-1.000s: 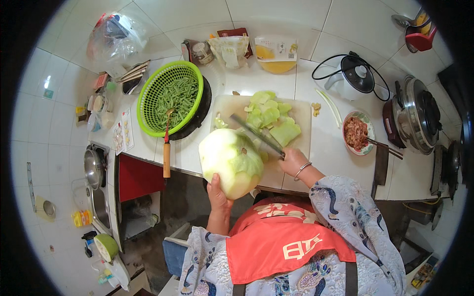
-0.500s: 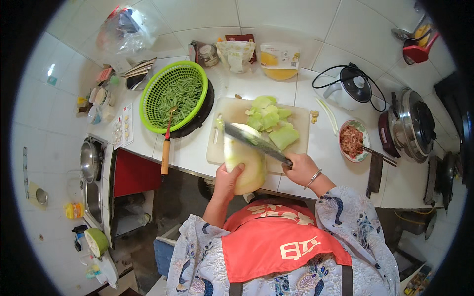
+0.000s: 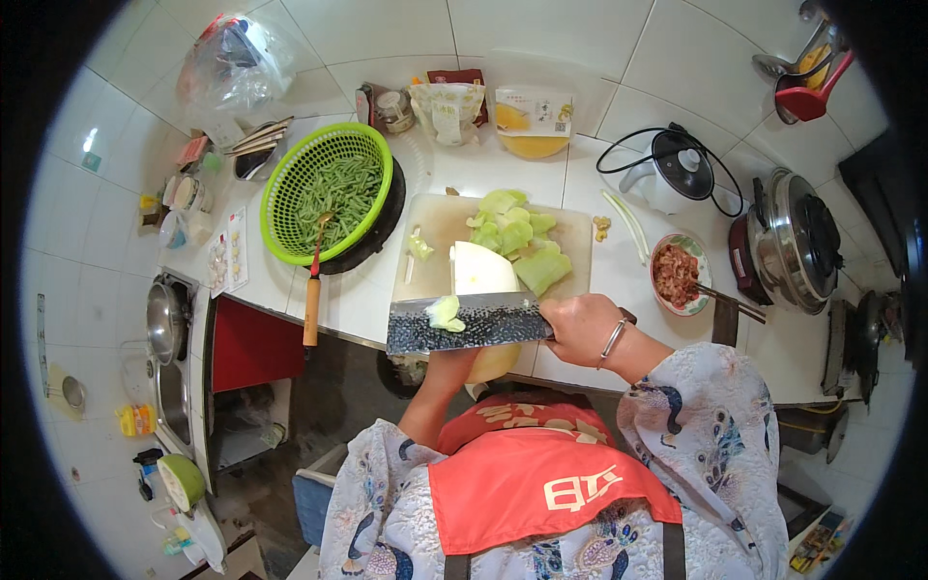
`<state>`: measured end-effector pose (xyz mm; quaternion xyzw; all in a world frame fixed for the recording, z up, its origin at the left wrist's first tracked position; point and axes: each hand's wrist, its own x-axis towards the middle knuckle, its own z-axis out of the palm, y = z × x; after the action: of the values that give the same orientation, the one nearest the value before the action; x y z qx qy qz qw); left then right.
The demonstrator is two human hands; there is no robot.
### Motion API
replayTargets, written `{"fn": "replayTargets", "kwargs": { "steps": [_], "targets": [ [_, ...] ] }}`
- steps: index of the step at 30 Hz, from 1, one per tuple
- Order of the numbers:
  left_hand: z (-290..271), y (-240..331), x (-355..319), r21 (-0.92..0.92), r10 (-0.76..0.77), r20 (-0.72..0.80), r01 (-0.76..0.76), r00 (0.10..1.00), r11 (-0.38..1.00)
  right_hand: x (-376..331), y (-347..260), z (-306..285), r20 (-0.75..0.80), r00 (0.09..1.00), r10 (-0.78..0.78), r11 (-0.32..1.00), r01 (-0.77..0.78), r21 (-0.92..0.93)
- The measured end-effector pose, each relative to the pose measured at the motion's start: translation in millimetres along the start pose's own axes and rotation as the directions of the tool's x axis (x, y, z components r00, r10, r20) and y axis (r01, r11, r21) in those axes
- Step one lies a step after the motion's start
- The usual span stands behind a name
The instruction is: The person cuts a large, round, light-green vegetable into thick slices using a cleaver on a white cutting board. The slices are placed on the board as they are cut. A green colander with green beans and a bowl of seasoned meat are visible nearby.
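Observation:
My right hand (image 3: pixel 585 327) grips the handle of a broad cleaver (image 3: pixel 387 333). Its dark, dimpled blade lies nearly flat to view, with a pale green scrap of peel (image 3: pixel 447 314) stuck on it. Behind the blade is a large, pale, peeled piece of melon (image 3: pixel 483 271), reaching past the near edge of the cutting board (image 3: pixel 551 201). My left hand (image 3: pixel 452 367) is against the melon's lower left side; the blade hides its fingers. Light green peelings (image 3: pixel 512 227) lie heaped on the board, and a small scrap (image 3: pixel 420 246) sits at its left.
At left, a green colander (image 3: pixel 274 174) holds cut green beans (image 3: pixel 338 193) and a wooden-handled utensil (image 3: pixel 311 309). Right of the board are a scallion stalk (image 3: pixel 628 224), a bowl of minced meat (image 3: pixel 677 273) with chopsticks, and a lidded pot (image 3: pixel 681 169). A cut green melon (image 3: pixel 182 481) sits lower left.
The cleaver has swung from slanting across the melon's top to lying level in front of it, nearer me, with a scrap on its blade. It covers my left hand's fingers. The view shifted slightly.

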<state>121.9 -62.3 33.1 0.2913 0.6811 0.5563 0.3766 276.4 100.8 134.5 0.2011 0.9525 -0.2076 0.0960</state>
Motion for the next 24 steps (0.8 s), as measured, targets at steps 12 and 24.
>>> {"fn": "replayTargets", "kwargs": {
  "steps": [12, 24],
  "targets": [
    [6.0, 0.1, 1.4, -0.191, -0.029, -0.040, 0.021, 0.999, 0.981, 1.6, 16.7, 0.6, 0.056, 0.998, 0.025, 1.000, -0.025, -0.002],
    [17.5, 7.9, 4.5, -0.162, -0.219, -0.014, 0.214, 0.976, 0.963, 10.5, -1.5, 1.9, 0.029, 0.998, 0.047, 0.998, -0.046, -0.035]
  ]
}}
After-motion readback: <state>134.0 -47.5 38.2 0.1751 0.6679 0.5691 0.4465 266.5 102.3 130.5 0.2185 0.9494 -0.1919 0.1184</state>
